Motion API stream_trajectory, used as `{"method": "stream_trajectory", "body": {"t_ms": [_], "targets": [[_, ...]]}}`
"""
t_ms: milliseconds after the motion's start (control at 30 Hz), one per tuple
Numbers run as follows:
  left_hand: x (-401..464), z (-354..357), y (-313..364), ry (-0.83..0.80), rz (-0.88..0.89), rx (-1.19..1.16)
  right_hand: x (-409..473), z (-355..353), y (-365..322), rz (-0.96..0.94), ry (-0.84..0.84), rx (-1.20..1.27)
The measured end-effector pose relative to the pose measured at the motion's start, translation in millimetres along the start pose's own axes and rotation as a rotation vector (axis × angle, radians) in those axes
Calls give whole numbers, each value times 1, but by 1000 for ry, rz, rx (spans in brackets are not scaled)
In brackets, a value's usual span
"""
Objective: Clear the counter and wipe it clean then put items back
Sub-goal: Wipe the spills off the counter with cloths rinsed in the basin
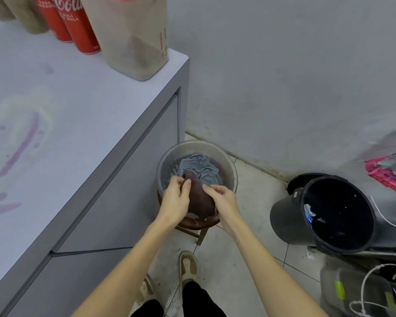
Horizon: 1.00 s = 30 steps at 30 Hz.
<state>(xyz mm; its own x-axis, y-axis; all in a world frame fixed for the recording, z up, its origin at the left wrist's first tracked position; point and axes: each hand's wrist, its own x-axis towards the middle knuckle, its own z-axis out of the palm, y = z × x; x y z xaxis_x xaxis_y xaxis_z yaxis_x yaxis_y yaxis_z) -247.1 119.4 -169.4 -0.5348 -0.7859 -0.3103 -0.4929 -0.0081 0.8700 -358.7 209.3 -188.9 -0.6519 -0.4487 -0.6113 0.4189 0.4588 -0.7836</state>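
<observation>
A dark brown cloth [200,199] hangs over the near rim of a grey basin [224,156] that stands on a small wooden stool [192,225] on the floor. My left hand [175,200] grips the cloth's left edge and my right hand [222,200] grips its right side. A grey-blue cloth [198,167] lies crumpled inside the basin. The white counter [78,106] to the left carries purple smears [21,147]. At its back stand two red cola cans [71,21] and a beige plastic container [133,35].
A black waste bin [325,213] leans open-mouthed at the right. Behind it lies a pink and grey cloth [389,170]. Cables and a clear tub [357,291] sit at the lower right. The grey wall [284,76] closes the corner. My sandalled foot [188,266] stands on the tiled floor.
</observation>
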Motion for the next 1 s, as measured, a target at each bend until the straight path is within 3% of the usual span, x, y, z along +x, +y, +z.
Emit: {"method": "stream_trajectory", "body": {"t_ms": [200, 300, 500, 567, 667, 800, 900, 1000], "targets": [[7, -51, 50, 67, 88, -395, -20, 11, -69, -82, -431, 62], [2, -76, 77, 66, 123, -503, -21, 23, -99, -144, -512, 102], [-9, -128, 108, 201, 234, -372, -33, 72, -171, -246, -657, 162], [-16, -146, 118, 278, 241, -343, -42, 99, -197, -344, -674, 81], [-28, -171, 123, 441, 143, -517, -56, 142, -228, -463, -704, 24], [-36, -191, 114, 476, 96, -536, -71, 188, -254, -560, -736, 23], [-31, -198, 103, 586, 116, -423, -69, 206, -259, -657, -606, -52], [-22, -199, 95, 593, 110, -352, -61, 216, -257, -754, -401, -185]]}}
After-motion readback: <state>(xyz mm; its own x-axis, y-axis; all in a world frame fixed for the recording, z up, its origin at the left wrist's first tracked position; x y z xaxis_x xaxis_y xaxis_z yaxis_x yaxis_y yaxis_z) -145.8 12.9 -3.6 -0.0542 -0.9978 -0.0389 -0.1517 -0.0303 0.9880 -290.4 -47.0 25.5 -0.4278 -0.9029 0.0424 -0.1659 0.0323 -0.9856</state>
